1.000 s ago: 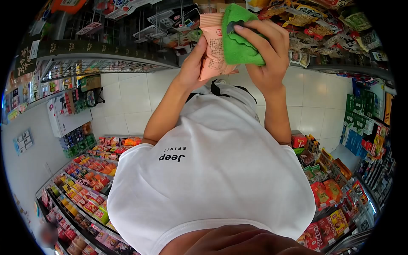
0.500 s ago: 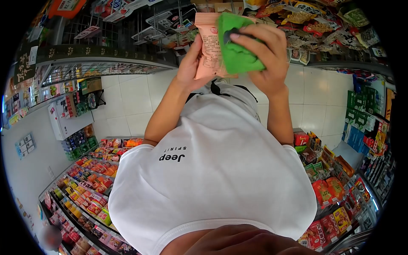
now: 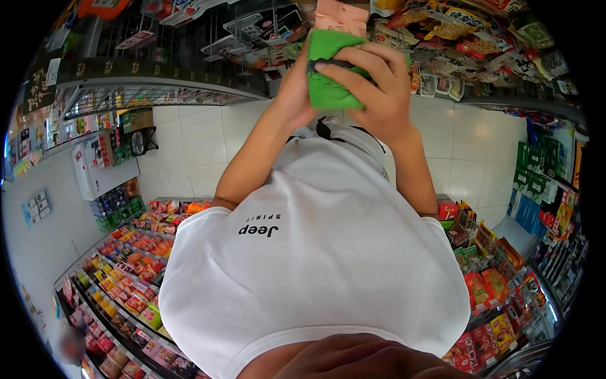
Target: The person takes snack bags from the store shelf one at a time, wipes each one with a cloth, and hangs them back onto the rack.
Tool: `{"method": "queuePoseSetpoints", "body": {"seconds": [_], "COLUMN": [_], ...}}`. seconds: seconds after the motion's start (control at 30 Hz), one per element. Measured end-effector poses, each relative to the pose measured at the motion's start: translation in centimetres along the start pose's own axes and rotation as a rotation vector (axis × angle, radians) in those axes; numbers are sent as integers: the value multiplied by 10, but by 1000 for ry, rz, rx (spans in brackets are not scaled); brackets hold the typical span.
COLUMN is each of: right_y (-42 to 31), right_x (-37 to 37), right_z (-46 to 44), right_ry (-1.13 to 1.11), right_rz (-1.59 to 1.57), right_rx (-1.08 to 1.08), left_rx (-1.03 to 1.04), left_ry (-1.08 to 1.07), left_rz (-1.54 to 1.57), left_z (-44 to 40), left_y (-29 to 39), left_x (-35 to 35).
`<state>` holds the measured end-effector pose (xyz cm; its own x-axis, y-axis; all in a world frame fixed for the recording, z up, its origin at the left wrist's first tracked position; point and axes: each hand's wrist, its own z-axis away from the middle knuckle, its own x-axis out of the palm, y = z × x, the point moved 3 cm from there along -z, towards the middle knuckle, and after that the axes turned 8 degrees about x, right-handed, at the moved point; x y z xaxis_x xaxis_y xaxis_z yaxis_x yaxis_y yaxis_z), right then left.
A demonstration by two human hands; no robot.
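A pink packet with printed text shows only its upper end, as a green cloth covers the rest. My left hand holds the packet from the left side, its fingers mostly hidden behind packet and cloth. Pressed over the packet's front is the green cloth, gripped by my right hand with bent fingers on top of it. A dark patch or fold shows on the cloth under the fingertips. Both hands are in front of my white shirt, near the shelf.
Snack bags fill the shelf at the top right. A wire rack with hanging goods is at the top left. Behind me stand stocked shelves on both sides. A white box is at the left, above pale floor tiles.
The cloth in my right hand has moved left and now covers most of the packet. The packet's upper end sits higher and further right, and my left hand's thumb is now hidden.
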<state>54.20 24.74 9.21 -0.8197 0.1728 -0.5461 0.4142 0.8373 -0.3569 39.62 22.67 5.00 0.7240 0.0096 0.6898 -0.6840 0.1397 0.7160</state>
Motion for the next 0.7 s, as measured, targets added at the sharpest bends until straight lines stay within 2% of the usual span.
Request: {"method": "queuePoseSetpoints", "body": {"seconds": [0.07, 0.1, 0.17, 0.23, 0.37, 0.47, 0.57, 0.7], "right_y": [6, 9, 5, -8, -10, -1, -9, 4], "right_x": [-1, -2, 2, 4, 11, 8, 7, 4], "right_z": [-5, -8, -3, 4, 10, 9, 14, 16], "right_ry": [83, 124, 64, -25, -10, 92, -37, 24], "right_rz": [-11, -17, -55, -111, -132, -88, -117, -99], "right_rx": [88, 132, 83, 44, -53, 63, -21, 15], "left_rx": [-16, -14, -66, -144, -102, -140, -107, -35], "left_ry": [31, -64, -258, -289, -28, -110, -251, -220], "left_rz": [57, 228, 565, 651, 472, 724, 780, 790], "left_z": [-4, -9, -16, -16, -22, -19, -22, -23], "left_y": [-2, -5, -11, -7, -2, -6, -3, -1], "left_x": [1, -5, -18, -13, -8, -9, -5, -12]}}
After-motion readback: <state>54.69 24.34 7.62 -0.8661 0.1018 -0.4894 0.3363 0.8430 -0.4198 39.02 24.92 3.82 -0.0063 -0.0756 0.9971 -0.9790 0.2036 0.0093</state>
